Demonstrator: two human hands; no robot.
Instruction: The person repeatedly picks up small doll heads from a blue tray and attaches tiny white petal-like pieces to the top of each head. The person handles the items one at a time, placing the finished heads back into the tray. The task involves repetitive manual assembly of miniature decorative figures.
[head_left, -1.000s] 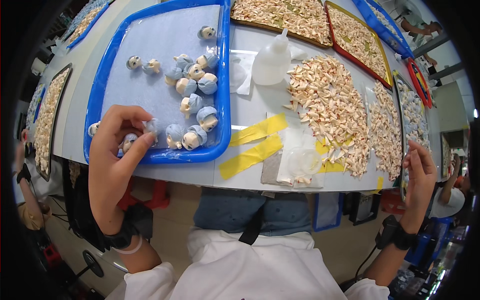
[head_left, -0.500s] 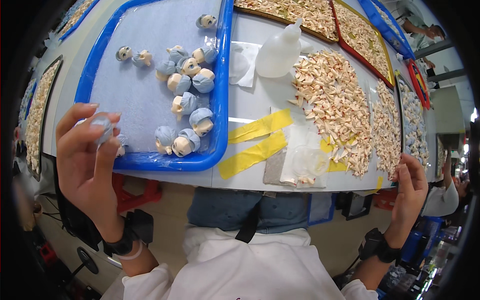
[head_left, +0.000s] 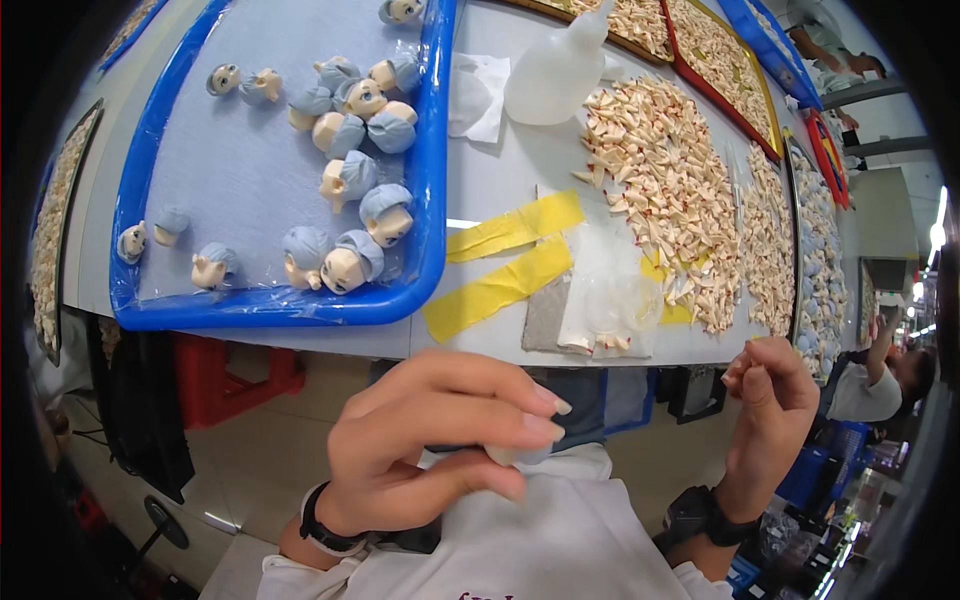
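My left hand [head_left: 425,440] is closed in front of my torso, thumb and fingers pinched round a small doll head [head_left: 528,456]. Only a sliver of its blue-grey hair shows below the fingertips. Off the table's front edge on the right, my right hand [head_left: 775,390] has its fingers curled together; whatever they hold, if anything, is too small to make out. Nearest to it lies a pile of small cream pointed pieces [head_left: 665,190] with red marks. A blue tray [head_left: 432,190] at the left bears several doll heads [head_left: 352,262] with blue-grey hair, some clustered along its right side.
A translucent squeeze bottle [head_left: 550,85] stands behind two yellow tape strips [head_left: 500,290]. A clear small dish [head_left: 622,308] rests on white paper near the front edge. Trays of cream pieces [head_left: 725,75] line the back right. A red stool [head_left: 235,385] is under the table.
My left hand has come from the tray's left side to in front of my torso, bringing the doll head. My right hand has shifted slightly down and left, its fingers more curled.
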